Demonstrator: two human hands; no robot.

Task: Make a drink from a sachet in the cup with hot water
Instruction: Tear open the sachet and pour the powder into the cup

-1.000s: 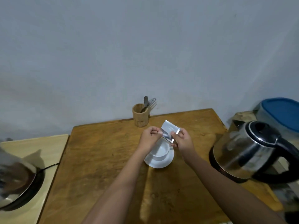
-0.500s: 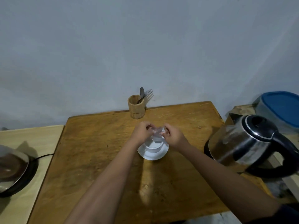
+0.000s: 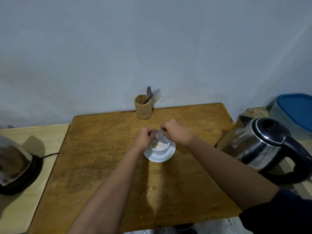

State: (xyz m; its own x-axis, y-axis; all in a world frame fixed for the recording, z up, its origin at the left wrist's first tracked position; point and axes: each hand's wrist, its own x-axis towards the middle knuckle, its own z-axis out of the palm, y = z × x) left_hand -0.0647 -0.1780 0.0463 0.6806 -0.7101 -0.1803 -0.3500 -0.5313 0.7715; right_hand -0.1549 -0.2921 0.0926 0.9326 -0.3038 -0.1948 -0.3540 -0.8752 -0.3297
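— Well, what fills the frame, biggest first?

— Wooden table [image 3: 94, 166] against a pale wall; steel kettle [image 3: 258, 146] at its right edge, well apart from the cup, with a blue-lidded tub [image 3: 297, 114] behind it. A second appliance [image 3: 13, 164] sits on a lighter surface to the left, too blurred to name. At the table's back edge, a wooden holder [image 3: 143, 106] with a spoon [image 3: 148, 92] and fork.

— And the person?

— Both forearms reach in to the centre. Left hand [image 3: 143, 138] and right hand [image 3: 175, 132] are close together, each pinching a side of the sachet [image 3: 160, 133] just above the white cup [image 3: 160, 147], which stands on a saucer [image 3: 158, 157] mid-table.

— Which step is this?

— Emptying the sachet, by the look of it. Pale, pinkish powder seems to lie in the cup already. Whether the packet is spent, nobody can tell; it is small and blurred.

— What next?

— Likely the hot water. That calls for putting the sachet down, freeing the right hand for the kettle's handle, and pouring steadily into a small cup, then taking the spoon to stir.
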